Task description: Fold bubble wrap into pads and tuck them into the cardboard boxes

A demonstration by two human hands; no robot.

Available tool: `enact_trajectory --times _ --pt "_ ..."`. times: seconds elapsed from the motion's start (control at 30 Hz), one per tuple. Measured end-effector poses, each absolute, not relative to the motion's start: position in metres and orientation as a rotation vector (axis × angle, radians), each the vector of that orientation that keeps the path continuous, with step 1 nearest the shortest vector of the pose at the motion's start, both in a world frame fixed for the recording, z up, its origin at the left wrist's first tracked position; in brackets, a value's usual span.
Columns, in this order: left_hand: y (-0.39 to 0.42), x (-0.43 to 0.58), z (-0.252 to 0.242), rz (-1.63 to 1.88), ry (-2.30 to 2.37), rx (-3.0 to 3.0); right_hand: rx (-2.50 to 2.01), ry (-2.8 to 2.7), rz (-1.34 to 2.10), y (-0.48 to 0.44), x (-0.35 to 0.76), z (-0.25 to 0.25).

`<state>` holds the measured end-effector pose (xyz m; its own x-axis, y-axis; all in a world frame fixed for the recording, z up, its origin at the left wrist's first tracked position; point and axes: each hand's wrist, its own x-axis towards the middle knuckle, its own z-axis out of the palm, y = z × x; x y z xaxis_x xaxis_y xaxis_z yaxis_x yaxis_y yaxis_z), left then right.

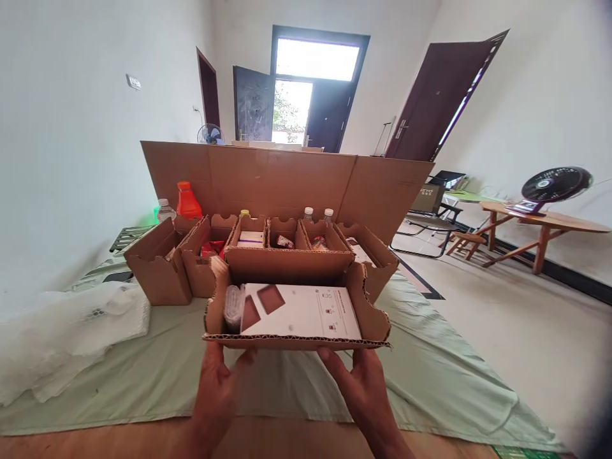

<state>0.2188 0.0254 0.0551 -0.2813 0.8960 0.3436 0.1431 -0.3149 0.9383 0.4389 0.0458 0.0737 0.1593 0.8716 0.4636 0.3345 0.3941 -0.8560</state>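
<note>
Evidently, an open carton (296,343) was being held low over a pale green cloth (282,392), which was spread on a bench (268,440). The near wall of the carton was gripped from its left part by the left hand (218,389) and from its right part by the right hand (361,389). Each thumb was laid along the carton's lower front edge and parted from its fingers, whose tips were hidden by the cardboard; how tightly they were curled could not be told. Inside the carton, a white printed box (301,309) was laid with its brown pictures facing up, and a clear wrapped bundle (234,307) was tucked at its left end.

Beyond the carton, a row of six cardboard bins (266,233) was lined up, with a red packet (213,248) contained in the second from the left. Farther beyond the carton, an orange bottle (189,203) was placed behind the bins to the left, and a tall cardboard panel (277,178) was stood across the back. To the left of the carton, a crumpled sheet of bubble wrap (71,344) was spread on the cloth.
</note>
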Motion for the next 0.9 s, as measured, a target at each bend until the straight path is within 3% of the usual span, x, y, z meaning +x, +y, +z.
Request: enact_trajectory --times 0.23,0.53,0.9 --pt "0.028 0.244 0.006 1.385 1.24 1.456 -1.401 -1.366 0.588 0.045 0.485 0.027" --pt "0.057 0.288 0.027 1.315 1.058 1.493 -1.442 -1.247 0.558 0.058 0.538 0.029" --pt "0.043 0.302 0.017 1.283 1.084 1.479 -1.427 -1.275 0.568 0.048 0.553 0.028"
